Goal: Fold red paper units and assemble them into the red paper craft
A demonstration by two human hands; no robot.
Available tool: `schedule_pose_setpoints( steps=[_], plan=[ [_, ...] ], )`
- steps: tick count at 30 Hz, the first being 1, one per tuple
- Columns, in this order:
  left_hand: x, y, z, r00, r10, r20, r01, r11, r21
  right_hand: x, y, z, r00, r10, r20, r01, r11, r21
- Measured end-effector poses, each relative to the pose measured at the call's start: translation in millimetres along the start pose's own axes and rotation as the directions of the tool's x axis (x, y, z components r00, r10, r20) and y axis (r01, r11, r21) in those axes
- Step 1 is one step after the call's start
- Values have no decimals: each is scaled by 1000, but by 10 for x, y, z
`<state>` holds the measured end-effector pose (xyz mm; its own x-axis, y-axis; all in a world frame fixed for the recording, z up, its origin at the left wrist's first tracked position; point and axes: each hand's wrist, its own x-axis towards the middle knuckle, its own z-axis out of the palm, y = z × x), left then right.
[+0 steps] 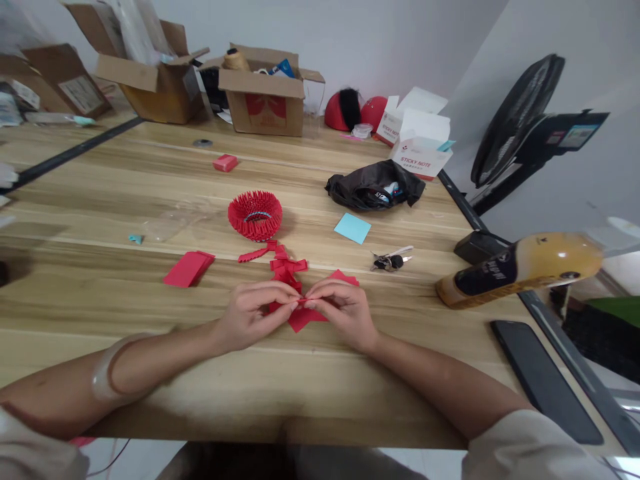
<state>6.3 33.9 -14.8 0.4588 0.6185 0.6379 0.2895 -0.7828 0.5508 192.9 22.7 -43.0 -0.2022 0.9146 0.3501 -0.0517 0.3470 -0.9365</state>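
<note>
My left hand (pixel 255 310) and my right hand (pixel 345 310) meet near the front of the table, both closed in a pinch. Between their fingertips is a small folded piece of red paper (pixel 302 301), mostly hidden by the fingers. Red paper sheets (pixel 303 320) lie under the hands. Just beyond are several folded red paper pieces (pixel 286 263) in a loose heap. Farther back stands a round red bowl of folded paper (pixel 255 217) with a light blue line inside. A stack of red paper (pixel 189 269) rests to the left.
A light blue paper (pixel 353 228), keys (pixel 391 259) and a black plastic bag (pixel 375 187) lie to the right. A yellow-capped bottle (pixel 520 270), a phone (pixel 545 380) and a fan (pixel 520 120) are at the right edge. Cardboard boxes (pixel 263 87) line the back.
</note>
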Motion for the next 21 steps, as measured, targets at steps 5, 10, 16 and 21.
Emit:
schedule_pose_setpoints(
  steps=[5,10,16,21],
  plan=[
    [-13,-19,-3,1000,7,-6,-7,1000,11,-5,5,-14,1000,12,20,-12,1000,4],
    [-20,-20,-2,1000,19,5,-19,999,-27,-20,-29,-13,996,-18,85,19,1000,-5],
    [-25,-10,0,1000,19,25,-17,999,-45,-24,-50,-2,992,-11,127,10,1000,7],
    [-32,-12,2,1000,7,8,-7,999,-43,-19,-21,7,994,-35,105,33,999,18]
  ],
)
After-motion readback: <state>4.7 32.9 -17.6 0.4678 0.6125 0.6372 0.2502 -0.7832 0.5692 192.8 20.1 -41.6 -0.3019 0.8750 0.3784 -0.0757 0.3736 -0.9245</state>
